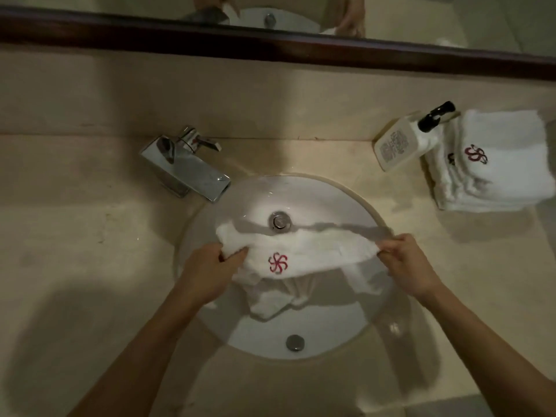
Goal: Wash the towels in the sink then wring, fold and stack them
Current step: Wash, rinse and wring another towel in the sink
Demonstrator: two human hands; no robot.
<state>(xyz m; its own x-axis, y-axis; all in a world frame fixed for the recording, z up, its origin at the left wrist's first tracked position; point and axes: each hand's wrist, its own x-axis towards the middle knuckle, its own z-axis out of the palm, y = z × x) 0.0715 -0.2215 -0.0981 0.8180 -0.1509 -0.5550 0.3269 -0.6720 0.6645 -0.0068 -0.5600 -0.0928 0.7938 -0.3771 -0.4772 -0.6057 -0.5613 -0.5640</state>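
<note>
Left hand (207,273) and right hand (404,263) each pinch an end of the towel (301,254) (red pinwheel logo) above the sink (346,206); bottle (397,145) label unreadable.

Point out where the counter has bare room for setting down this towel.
Bare counter left of the sink, below the faucet. Crowded at the right rear: soap bottle against the folded towel stack.

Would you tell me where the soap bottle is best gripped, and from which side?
Grip the soap bottle across its flat cream body, coming from the sink side. Its black pump leans against the folded towel stack, which blocks the right.
</note>
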